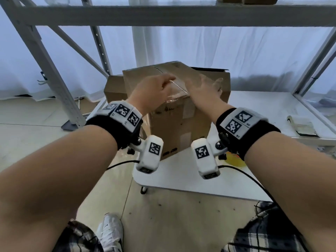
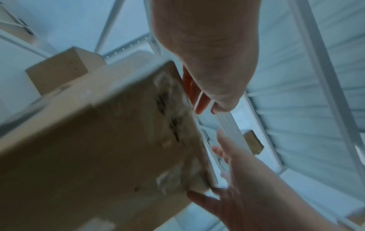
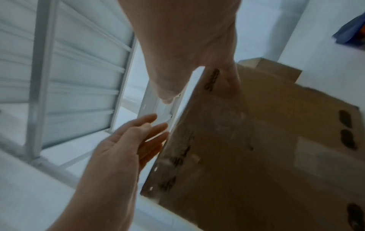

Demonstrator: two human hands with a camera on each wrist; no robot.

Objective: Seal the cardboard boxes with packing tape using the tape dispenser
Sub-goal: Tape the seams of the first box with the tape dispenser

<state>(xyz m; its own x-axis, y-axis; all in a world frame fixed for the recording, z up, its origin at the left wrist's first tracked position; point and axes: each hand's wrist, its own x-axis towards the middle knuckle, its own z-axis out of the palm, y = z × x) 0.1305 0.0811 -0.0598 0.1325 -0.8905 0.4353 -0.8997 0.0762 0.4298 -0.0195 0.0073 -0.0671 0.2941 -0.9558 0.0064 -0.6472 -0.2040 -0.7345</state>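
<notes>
While both hands work at the top of the box [image 1: 174, 113], the step looks like turning or steadying it before taping. The left hand [image 1: 152, 93] curls its fingers over the top edge; the right hand [image 1: 205, 88], fingers straight and spread, hovers blurred at the box's 3 o'clock side. The box stands tilted on the tabletop [image 1: 181, 177]. Next move likely needs the tape dispenser, which isn't visible.
</notes>
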